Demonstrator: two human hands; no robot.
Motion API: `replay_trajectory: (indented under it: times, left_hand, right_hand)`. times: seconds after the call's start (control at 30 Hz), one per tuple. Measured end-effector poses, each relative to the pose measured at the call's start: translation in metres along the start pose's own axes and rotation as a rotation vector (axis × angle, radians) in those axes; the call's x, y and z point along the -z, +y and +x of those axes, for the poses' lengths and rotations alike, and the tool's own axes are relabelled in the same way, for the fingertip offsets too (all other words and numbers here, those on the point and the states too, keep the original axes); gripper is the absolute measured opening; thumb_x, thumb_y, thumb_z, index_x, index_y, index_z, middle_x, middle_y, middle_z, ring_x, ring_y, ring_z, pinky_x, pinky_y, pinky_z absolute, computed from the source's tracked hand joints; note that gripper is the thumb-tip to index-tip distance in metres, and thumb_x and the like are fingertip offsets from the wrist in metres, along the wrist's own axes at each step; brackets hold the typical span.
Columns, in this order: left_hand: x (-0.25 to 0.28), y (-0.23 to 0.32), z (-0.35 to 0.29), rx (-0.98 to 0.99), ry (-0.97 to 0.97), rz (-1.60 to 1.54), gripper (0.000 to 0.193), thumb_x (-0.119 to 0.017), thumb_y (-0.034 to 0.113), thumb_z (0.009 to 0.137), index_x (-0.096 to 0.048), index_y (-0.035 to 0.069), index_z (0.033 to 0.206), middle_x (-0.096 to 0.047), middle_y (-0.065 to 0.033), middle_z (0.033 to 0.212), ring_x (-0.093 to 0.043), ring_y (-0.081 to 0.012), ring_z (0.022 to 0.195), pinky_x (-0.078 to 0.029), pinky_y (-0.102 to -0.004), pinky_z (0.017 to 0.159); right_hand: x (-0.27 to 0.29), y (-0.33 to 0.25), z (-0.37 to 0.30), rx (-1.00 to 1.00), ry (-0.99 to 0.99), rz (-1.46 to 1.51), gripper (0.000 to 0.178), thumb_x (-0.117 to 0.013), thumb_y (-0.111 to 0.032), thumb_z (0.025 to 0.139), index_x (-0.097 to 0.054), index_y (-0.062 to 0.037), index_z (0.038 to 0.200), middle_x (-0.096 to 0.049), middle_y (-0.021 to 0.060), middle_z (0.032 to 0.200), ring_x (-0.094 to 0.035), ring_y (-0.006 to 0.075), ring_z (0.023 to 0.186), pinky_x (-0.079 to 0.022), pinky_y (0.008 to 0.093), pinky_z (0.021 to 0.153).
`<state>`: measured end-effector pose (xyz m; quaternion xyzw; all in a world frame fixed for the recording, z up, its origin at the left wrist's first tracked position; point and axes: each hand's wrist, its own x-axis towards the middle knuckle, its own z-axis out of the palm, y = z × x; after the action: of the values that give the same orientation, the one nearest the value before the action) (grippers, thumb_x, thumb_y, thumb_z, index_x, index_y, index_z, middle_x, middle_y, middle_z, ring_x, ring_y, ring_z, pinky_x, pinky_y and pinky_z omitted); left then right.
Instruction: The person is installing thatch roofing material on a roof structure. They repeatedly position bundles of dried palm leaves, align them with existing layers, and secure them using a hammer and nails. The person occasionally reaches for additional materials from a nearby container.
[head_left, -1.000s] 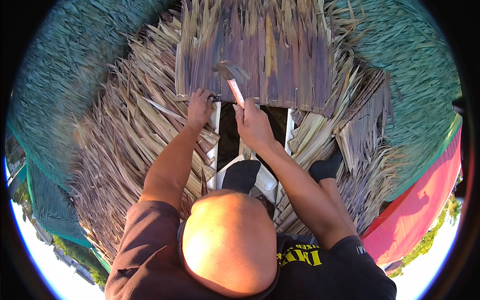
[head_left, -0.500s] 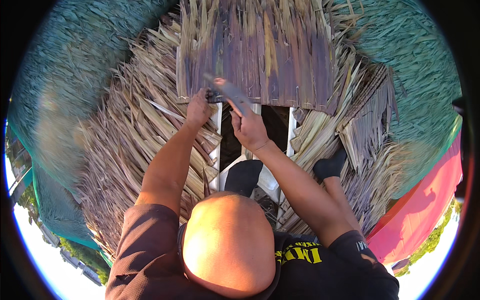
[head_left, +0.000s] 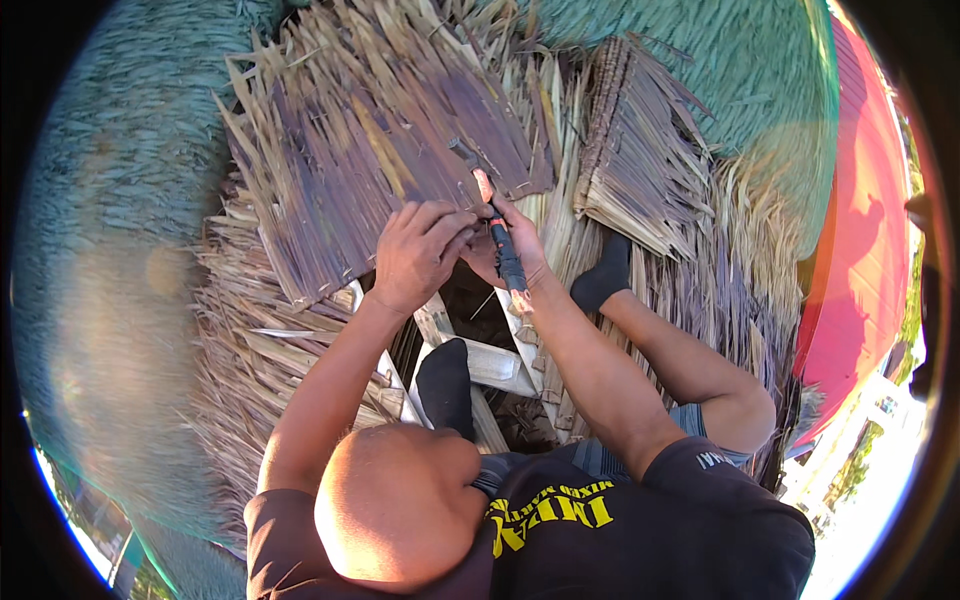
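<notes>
My right hand [head_left: 520,240] grips a hammer [head_left: 507,255] with a dark, red-marked handle. The hammer's head points up and left, over the lower right part of a purplish-brown palm thatch panel [head_left: 340,190]. My left hand [head_left: 415,250] is brought against the right, its fingertips pinched together beside the handle. Anything small between those fingertips is too hidden to make out. Both hands are just past the panel's stitched lower edge, above a dark gap [head_left: 465,300] framed by white strips [head_left: 495,365].
Older dry thatch [head_left: 270,350] slopes away on the left. To the right lies a loose folded thatch panel [head_left: 645,150]. My socked feet rest at the gap [head_left: 445,385] and on the right-hand thatch [head_left: 603,275]. Green thatch [head_left: 130,200] and a red roof sheet [head_left: 860,220] lie beyond.
The view has turned. My left hand has left the panel's lower left edge and come to my right hand. The hammer, blurred over that edge before, is now held steadier and farther right.
</notes>
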<state>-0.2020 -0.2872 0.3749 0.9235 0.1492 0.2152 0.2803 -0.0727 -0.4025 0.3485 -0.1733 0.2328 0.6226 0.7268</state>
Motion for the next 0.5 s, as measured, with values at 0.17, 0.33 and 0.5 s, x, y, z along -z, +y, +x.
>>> replay_trajectory:
  times: [0.17,0.33,0.5]
  left_hand:
    - [0.002,0.031,0.039,-0.245,-0.223,0.132,0.026,-0.071,0.013,0.077,-0.070,0.015,0.103,-0.064,0.0011,0.102,-0.061,-0.0223,0.101,-0.050,-0.0379,0.079]
    - [-0.003,0.036,0.078,-0.185,-0.397,-0.204,0.025,-0.069,0.007,0.083,-0.071,0.011,0.107,-0.067,-0.0093,0.091,-0.066,-0.0327,0.086,-0.054,-0.0421,0.073]
    - [-0.009,0.039,0.114,-0.169,-0.549,-0.189,0.026,-0.067,0.005,0.087,-0.072,0.009,0.112,-0.068,-0.0172,0.090,-0.068,-0.0396,0.085,-0.055,-0.0447,0.073]
  right_hand:
    - [-0.003,-0.012,-0.018,0.111,-0.034,0.105,0.036,-0.048,-0.036,0.105,-0.062,-0.0096,0.084,-0.064,0.0021,0.075,-0.065,0.0133,0.065,-0.056,0.0291,0.062]
    - [0.021,-0.038,-0.030,0.210,0.134,-0.010,0.020,-0.058,-0.025,0.102,-0.062,-0.0055,0.101,-0.067,0.0065,0.084,-0.067,0.0178,0.069,-0.056,0.0296,0.060]
    - [0.094,-0.086,-0.020,0.656,0.753,-0.530,0.017,-0.061,-0.020,0.100,-0.060,-0.0039,0.095,-0.065,0.0074,0.080,-0.061,0.0166,0.057,-0.047,0.0308,0.046]
